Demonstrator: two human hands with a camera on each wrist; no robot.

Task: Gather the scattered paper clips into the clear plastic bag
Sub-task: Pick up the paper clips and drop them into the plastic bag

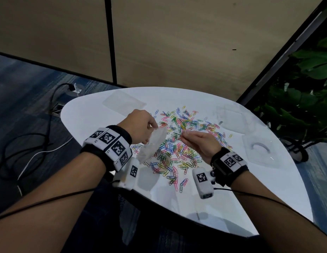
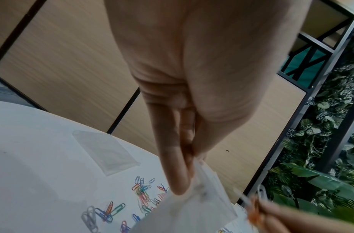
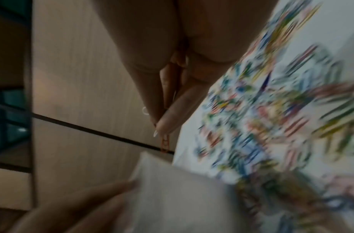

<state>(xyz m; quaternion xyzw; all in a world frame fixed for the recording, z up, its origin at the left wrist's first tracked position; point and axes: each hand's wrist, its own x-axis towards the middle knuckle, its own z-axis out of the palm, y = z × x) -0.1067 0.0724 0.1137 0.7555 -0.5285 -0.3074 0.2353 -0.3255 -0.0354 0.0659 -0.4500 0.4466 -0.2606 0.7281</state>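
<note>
Both forearms are bare. Behind each hand, a black wrist strap [image 1: 122, 136] carries white blocks printed with black square markers [image 1: 111, 143]. A white camera pod [image 1: 203, 181] hangs beneath, trailing a thin black cable [image 1: 250, 195].

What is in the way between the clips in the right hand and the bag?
Nothing visible. The right hand pinches paper clips just beside the clear plastic bag, which the left hand holds up above the table.

The left hand [image 1: 140, 126] is held raised, its fingers [image 2: 172, 157] pinched around a clear plastic bag [image 1: 153, 143]. Small paper clips [image 3: 165, 144] are pinched by the right hand [image 1: 200, 141].
</note>
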